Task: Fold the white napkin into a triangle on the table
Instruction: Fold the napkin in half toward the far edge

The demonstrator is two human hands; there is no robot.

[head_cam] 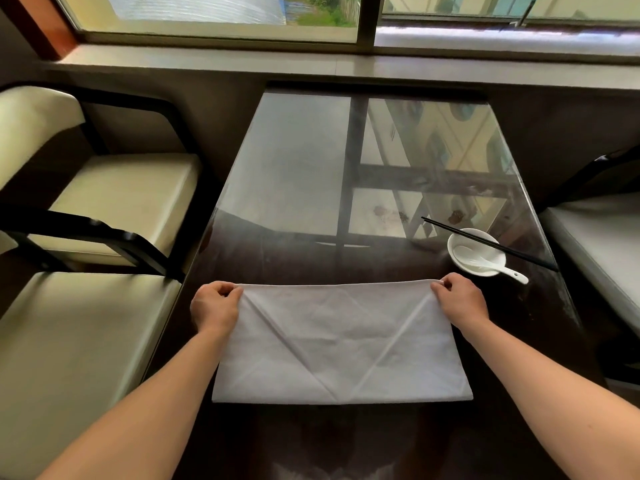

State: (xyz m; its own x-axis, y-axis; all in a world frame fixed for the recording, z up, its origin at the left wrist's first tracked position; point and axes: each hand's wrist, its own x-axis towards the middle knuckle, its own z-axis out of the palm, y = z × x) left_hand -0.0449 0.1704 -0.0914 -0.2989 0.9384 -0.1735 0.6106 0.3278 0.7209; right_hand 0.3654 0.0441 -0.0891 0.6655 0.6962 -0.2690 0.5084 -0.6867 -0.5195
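The white napkin point(341, 344) lies spread as a wide rectangle on the near part of the dark glass-topped table point(294, 174), with diagonal creases running across it. My left hand point(215, 306) pinches the napkin's far left corner. My right hand point(460, 301) pinches its far right corner. The far edge is stretched straight between the two hands, and the near edge rests flat on the table.
A white bowl point(485, 244) holding a white spoon point(498, 268) stands at the right, just beyond my right hand, with black chopsticks point(488, 244) laid across it. Cream-cushioned chairs point(114, 199) line the left side; another seat point(602, 237) is on the right. A window sill runs behind.
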